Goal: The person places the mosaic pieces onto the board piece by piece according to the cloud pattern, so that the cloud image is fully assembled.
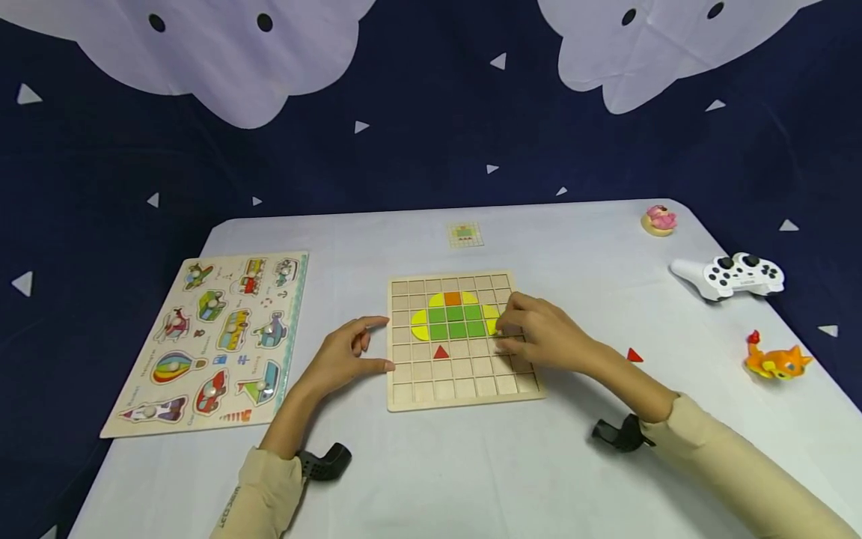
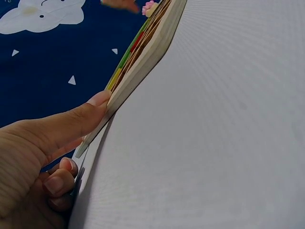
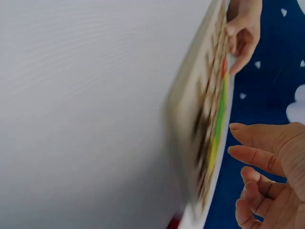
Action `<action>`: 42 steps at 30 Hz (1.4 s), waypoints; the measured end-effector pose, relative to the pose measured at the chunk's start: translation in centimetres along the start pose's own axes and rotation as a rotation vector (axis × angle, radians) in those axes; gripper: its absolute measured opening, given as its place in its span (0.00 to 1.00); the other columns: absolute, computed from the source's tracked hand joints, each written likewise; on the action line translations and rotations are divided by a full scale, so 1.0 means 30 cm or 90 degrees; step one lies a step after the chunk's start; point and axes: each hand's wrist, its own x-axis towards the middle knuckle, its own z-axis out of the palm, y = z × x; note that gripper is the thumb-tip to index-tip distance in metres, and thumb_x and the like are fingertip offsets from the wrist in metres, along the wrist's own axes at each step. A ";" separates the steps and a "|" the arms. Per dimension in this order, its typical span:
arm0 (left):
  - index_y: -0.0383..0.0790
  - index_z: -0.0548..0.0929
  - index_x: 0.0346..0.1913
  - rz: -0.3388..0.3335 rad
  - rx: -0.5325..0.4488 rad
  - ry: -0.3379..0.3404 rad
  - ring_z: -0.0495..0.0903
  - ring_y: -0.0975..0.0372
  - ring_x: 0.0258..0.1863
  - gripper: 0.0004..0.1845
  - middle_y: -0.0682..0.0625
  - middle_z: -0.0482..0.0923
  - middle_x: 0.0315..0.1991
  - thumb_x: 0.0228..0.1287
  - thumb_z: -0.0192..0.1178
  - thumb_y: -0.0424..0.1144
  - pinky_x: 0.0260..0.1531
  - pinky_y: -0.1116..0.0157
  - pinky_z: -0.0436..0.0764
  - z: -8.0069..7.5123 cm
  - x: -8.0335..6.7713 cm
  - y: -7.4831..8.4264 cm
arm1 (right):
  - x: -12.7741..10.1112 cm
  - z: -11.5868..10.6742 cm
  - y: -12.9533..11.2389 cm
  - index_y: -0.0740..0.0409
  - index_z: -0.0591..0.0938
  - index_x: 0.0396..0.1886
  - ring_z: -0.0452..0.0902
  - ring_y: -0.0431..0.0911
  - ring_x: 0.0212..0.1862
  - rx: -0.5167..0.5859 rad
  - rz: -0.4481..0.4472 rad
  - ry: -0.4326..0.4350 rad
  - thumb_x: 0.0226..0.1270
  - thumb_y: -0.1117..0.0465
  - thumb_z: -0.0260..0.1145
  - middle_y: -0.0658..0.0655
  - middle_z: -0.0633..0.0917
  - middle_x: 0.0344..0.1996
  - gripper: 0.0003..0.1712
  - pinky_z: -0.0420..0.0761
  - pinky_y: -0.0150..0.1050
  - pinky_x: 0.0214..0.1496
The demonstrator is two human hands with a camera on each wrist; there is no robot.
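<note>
A white table (image 1: 471,464) is being shown, with a wooden grid board (image 1: 463,340) lying flat at its centre and a vehicle peg puzzle (image 1: 212,340) lying well apart to the left. On the board a partly built figure is being assembled: a block of green squares (image 1: 456,322) is being flanked by yellow curved tiles (image 1: 420,325), an orange square (image 1: 453,299) is sitting on the far side of the green, and a red triangle (image 1: 441,352) is lying just near of it. Most cells are being left bare, so the pattern is judged unfinished when set against the small pattern card (image 1: 466,234) lying at the far side. A second red triangle (image 1: 634,355) is waiting off the board, to the right. The board's left edge is being steadied by the left hand (image 1: 350,352), its thumb pressed to the rim and the fingers loosely curled, gripping nothing. The right hand (image 1: 542,333) is being held over the board's right side, fingers bent near a yellow tile; whether a piece is being pinched cannot be told. A white game controller (image 1: 730,275), an orange toy animal (image 1: 777,361) and a pink figurine (image 1: 659,219) are lying at the right.
</note>
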 end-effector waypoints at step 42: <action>0.40 0.76 0.65 0.000 -0.006 0.002 0.65 0.59 0.32 0.39 0.50 0.65 0.30 0.46 0.79 0.38 0.34 0.67 0.65 0.002 -0.001 -0.005 | -0.075 0.001 0.068 0.53 0.87 0.29 0.72 0.42 0.33 -0.033 0.024 0.081 0.51 0.59 0.78 0.48 0.76 0.32 0.07 0.73 0.38 0.36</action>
